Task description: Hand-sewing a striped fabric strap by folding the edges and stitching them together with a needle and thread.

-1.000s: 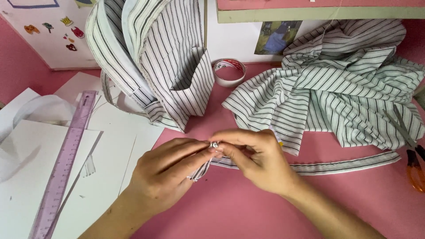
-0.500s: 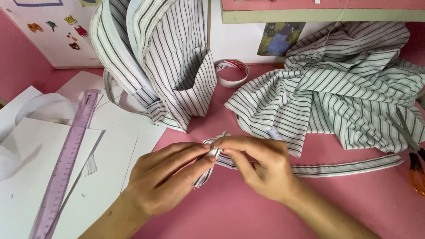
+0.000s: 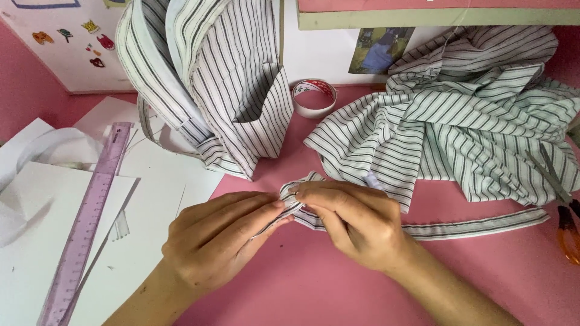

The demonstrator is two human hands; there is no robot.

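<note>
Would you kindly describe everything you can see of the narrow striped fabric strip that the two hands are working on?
The striped fabric strip is a long, narrow band of white cloth with dark lengthwise stripes, apparently thin woven shirt material. It lies flat on the pink table, running from the scissors at the right to the hands. There its near end is folded or bunched, pinched between the left hand and right hand, whose fingers hide part of it. It passes just below the crumpled striped cloth.

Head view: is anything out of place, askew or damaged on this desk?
Nothing looks damaged. The scissors lie at the right edge, partly under the loose striped cloth. Both hands pinch a striped strip.
</note>
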